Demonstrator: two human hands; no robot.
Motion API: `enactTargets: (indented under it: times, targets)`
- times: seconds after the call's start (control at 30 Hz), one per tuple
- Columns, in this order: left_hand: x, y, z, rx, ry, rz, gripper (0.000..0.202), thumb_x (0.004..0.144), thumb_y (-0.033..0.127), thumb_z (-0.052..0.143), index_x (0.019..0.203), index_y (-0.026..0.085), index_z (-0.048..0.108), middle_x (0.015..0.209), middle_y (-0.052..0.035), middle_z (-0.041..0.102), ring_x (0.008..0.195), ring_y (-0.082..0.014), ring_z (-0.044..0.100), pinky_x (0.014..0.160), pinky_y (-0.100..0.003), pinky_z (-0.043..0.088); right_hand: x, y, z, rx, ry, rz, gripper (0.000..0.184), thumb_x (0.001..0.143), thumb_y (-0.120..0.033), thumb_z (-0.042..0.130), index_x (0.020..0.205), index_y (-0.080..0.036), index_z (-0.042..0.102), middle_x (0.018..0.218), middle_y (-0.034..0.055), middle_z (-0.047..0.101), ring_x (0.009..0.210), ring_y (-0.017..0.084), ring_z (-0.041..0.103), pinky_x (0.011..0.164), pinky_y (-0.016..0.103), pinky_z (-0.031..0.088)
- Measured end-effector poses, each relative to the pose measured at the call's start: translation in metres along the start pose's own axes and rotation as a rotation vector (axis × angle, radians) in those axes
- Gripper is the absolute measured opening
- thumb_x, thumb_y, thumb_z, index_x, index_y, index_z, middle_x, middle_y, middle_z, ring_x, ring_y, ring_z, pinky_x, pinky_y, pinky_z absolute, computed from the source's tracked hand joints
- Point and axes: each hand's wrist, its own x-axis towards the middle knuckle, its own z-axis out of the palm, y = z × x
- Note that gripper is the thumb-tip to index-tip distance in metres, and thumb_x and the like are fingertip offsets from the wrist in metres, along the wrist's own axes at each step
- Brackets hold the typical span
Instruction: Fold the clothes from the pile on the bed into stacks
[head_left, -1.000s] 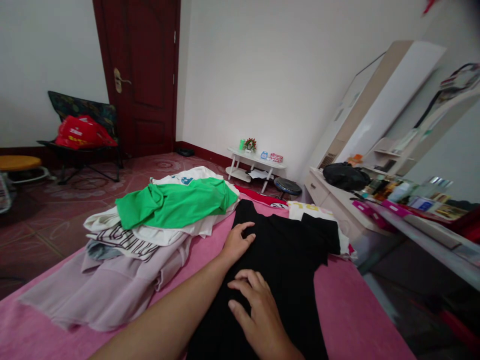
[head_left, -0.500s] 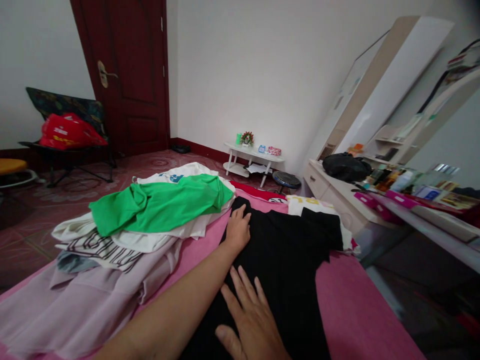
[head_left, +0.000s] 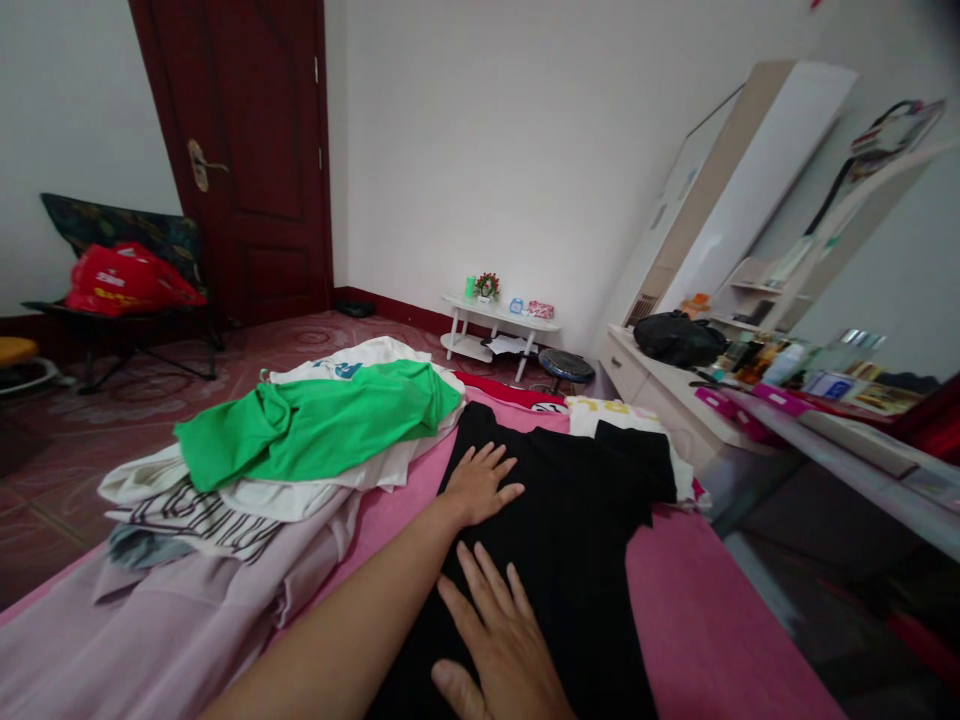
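Observation:
A black T-shirt [head_left: 570, 540] lies spread on a pink sheet [head_left: 712, 600], its one short sleeve reaching out to the right. My left hand [head_left: 481, 485] rests flat on the upper left part of the shirt, fingers spread. Nearer to me, my right hand [head_left: 506, 640] lies palm down on the same shirt with its fingers apart. Neither hand grips anything. To the left is a heap of clothes: a green garment [head_left: 322, 425] on top, white ones and a striped one [head_left: 202, 520] beneath, and a pale mauve garment [head_left: 195, 620] in front.
Beyond the shirt's right sleeve lies a white printed garment [head_left: 615, 415]. A dresser [head_left: 637, 370] with a black bag [head_left: 679, 338] and bottles stands on the right. Farther back are a small white table [head_left: 499, 312], a round stool [head_left: 566, 365] and a chair with a red bag [head_left: 131, 280].
My left hand has slid down from near the shirt's top edge, and its fingers have gone from bent to spread flat. My right hand stays about where it was.

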Motion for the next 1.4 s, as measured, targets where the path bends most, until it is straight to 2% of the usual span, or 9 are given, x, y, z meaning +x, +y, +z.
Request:
enactTargets:
  times: [0.2, 0.37, 0.53, 0.77, 0.93, 1.07, 1.17, 1.27, 1.4]
  targets:
    - [-0.008, 0.009, 0.002, 0.053, -0.004, -0.05, 0.066, 0.088, 0.063, 0.034, 0.141, 0.025, 0.039, 0.152, -0.0091, 0.029, 0.141, -0.0319, 0.018, 0.112, -0.057, 0.01, -0.002, -0.001, -0.002, 0.011, 0.002, 0.014, 0.06, 0.091, -0.055, 0.042, 0.145, -0.035, 0.027, 0.155, 0.0021, 0.01, 0.142, 0.028, 0.012, 0.114, 0.054, 0.013]
    - [-0.008, 0.01, 0.003, 0.01, 0.034, -0.06, 0.061, 0.088, 0.061, 0.039, 0.138, 0.027, 0.044, 0.15, -0.0081, 0.033, 0.141, -0.0313, 0.02, 0.112, -0.056, 0.01, -0.002, -0.001, -0.002, 0.017, 0.002, 0.018, 0.06, 0.091, -0.055, 0.041, 0.145, -0.034, 0.027, 0.155, 0.003, 0.01, 0.142, 0.029, 0.011, 0.114, 0.054, 0.012]
    - [-0.008, 0.008, 0.003, 0.028, 0.021, -0.052, 0.063, 0.088, 0.063, 0.036, 0.139, 0.026, 0.042, 0.151, -0.0082, 0.032, 0.141, -0.0309, 0.02, 0.112, -0.056, 0.011, -0.003, -0.003, -0.003, 0.038, 0.0, 0.021, 0.061, 0.09, -0.059, 0.038, 0.145, -0.033, 0.029, 0.155, 0.0033, 0.011, 0.143, 0.028, 0.01, 0.114, 0.054, 0.009]
    - [-0.01, 0.011, 0.003, 0.03, 0.043, -0.047, 0.061, 0.089, 0.061, 0.036, 0.139, 0.026, 0.043, 0.15, -0.008, 0.033, 0.141, -0.0311, 0.02, 0.112, -0.055, 0.01, -0.004, -0.003, -0.006, 0.062, 0.018, 0.022, 0.057, 0.091, -0.056, 0.04, 0.144, -0.035, 0.031, 0.155, 0.0011, 0.015, 0.143, 0.026, 0.012, 0.114, 0.053, 0.01]
    - [-0.011, 0.016, 0.0, 0.042, 0.022, -0.051, 0.06, 0.089, 0.058, 0.038, 0.139, 0.025, 0.043, 0.151, -0.0086, 0.032, 0.141, -0.0322, 0.019, 0.112, -0.056, 0.01, -0.006, -0.005, -0.007, 0.109, 0.077, 0.034, 0.053, 0.089, -0.055, 0.045, 0.138, -0.034, 0.043, 0.153, 0.002, 0.025, 0.141, 0.024, 0.019, 0.115, 0.051, 0.013]
    - [-0.022, 0.025, 0.001, 0.099, 0.005, -0.083, 0.065, 0.089, 0.058, 0.037, 0.143, 0.021, 0.038, 0.152, -0.0113, 0.027, 0.141, -0.0341, 0.016, 0.112, -0.057, 0.011, -0.007, -0.004, -0.007, 0.224, 0.237, 0.046, 0.04, 0.088, -0.04, 0.053, 0.125, -0.028, 0.058, 0.14, 0.0066, 0.049, 0.132, 0.024, 0.04, 0.113, 0.049, 0.022]
    - [-0.042, 0.033, 0.001, 0.152, -0.026, -0.104, 0.068, 0.089, 0.056, 0.036, 0.145, 0.017, 0.033, 0.154, -0.0119, 0.021, 0.142, -0.0334, 0.013, 0.113, -0.055, 0.012, -0.007, 0.004, -0.011, 0.444, 0.457, 0.088, 0.029, 0.089, -0.028, 0.049, 0.112, -0.022, 0.065, 0.111, 0.0078, 0.066, 0.107, 0.021, 0.06, 0.1, 0.039, 0.043]
    - [-0.061, 0.041, 0.001, 0.163, -0.014, -0.092, 0.068, 0.09, 0.055, 0.033, 0.146, 0.017, 0.031, 0.154, -0.0103, 0.019, 0.143, -0.0317, 0.012, 0.114, -0.053, 0.012, -0.003, 0.024, -0.026, 0.591, 0.668, 0.133, 0.027, 0.089, -0.03, 0.046, 0.103, -0.017, 0.065, 0.104, 0.0098, 0.064, 0.092, 0.02, 0.064, 0.08, 0.032, 0.053]
    - [-0.072, 0.05, -0.001, 0.159, 0.024, -0.12, 0.067, 0.09, 0.056, 0.031, 0.145, 0.018, 0.033, 0.153, -0.0097, 0.022, 0.142, -0.0327, 0.014, 0.114, -0.054, 0.012, 0.015, 0.067, -0.064, 0.516, 0.867, 0.185, 0.028, 0.088, -0.032, 0.044, 0.101, -0.015, 0.062, 0.119, 0.0126, 0.053, 0.092, 0.019, 0.063, 0.074, 0.031, 0.054]
